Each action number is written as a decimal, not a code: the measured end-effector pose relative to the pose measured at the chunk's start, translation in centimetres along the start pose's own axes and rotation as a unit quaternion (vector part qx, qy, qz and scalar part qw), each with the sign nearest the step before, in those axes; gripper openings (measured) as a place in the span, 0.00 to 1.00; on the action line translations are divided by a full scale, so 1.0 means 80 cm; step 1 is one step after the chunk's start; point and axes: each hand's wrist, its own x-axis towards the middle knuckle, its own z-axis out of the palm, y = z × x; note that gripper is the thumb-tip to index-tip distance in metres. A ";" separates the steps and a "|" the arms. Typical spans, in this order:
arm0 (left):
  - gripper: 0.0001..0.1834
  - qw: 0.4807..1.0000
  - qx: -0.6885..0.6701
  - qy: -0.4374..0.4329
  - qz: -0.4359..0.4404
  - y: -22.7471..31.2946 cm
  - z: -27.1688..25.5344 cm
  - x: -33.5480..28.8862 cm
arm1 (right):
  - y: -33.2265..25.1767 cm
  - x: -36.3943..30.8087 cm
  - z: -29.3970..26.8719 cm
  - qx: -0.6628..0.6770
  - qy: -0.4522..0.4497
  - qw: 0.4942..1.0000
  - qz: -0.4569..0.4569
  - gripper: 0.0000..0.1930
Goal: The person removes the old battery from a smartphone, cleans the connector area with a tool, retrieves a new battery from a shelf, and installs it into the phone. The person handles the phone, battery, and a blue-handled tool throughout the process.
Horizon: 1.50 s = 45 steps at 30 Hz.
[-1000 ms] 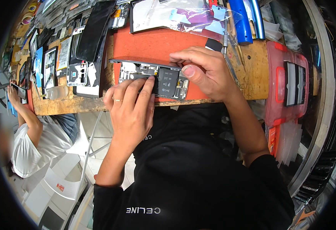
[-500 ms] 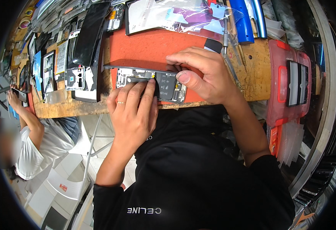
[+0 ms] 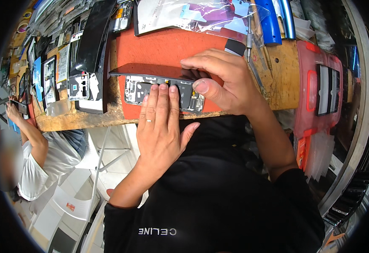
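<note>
An opened smartphone (image 3: 198, 103) lies lengthwise on the red mat with its inner parts showing. Along its far side the phone screen (image 3: 138, 76) is tilted up, seen nearly edge-on. My left hand (image 3: 161, 133) lies palm down, its long fingers stretched out flat across the black battery (image 3: 184, 96) and its thumb spread to the right. At the right end, my right hand (image 3: 228, 84) is curled about the screen, fingers on the far side and thumb on the near side. Its exact contact with the screen is partly hidden.
The red mat (image 3: 150, 48) covers the wooden bench (image 3: 285, 80). Phone parts (image 3: 81, 86) stand at left; a clear bag of films (image 3: 218, 19), screwdriver (image 3: 249, 38) and blue cylinder (image 3: 271, 25) lie behind. A reddish plastic case (image 3: 306, 84) is at right. Another person (image 3: 45, 160) sits at far left.
My left hand has shifted right along the phone, its curled fingers now straightened flat and its thumb spread out. My right hand stays at the screen's right end.
</note>
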 end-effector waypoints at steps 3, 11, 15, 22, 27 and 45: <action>0.44 1.000 -0.011 0.020 -0.007 -0.002 0.000 0.002 | -0.001 -0.001 0.000 0.002 0.001 1.000 0.007 0.24; 0.30 0.989 -0.013 0.118 0.084 -0.001 -0.009 0.000 | -0.001 -0.001 0.001 -0.002 0.001 1.000 0.014 0.23; 0.27 0.994 0.017 0.074 0.076 -0.005 -0.012 0.005 | 0.000 -0.001 0.002 0.002 0.002 1.000 0.012 0.22; 0.27 0.992 0.018 0.058 0.113 -0.030 -0.010 0.001 | 0.001 -0.002 0.002 0.001 0.000 1.000 0.011 0.21; 0.29 0.991 0.045 0.065 0.111 -0.035 -0.002 -0.007 | 0.000 -0.002 0.004 0.001 0.014 1.000 0.005 0.20; 0.19 0.986 -0.121 0.083 0.084 -0.030 -0.024 0.042 | 0.001 0.000 0.007 -0.001 0.035 0.999 -0.022 0.22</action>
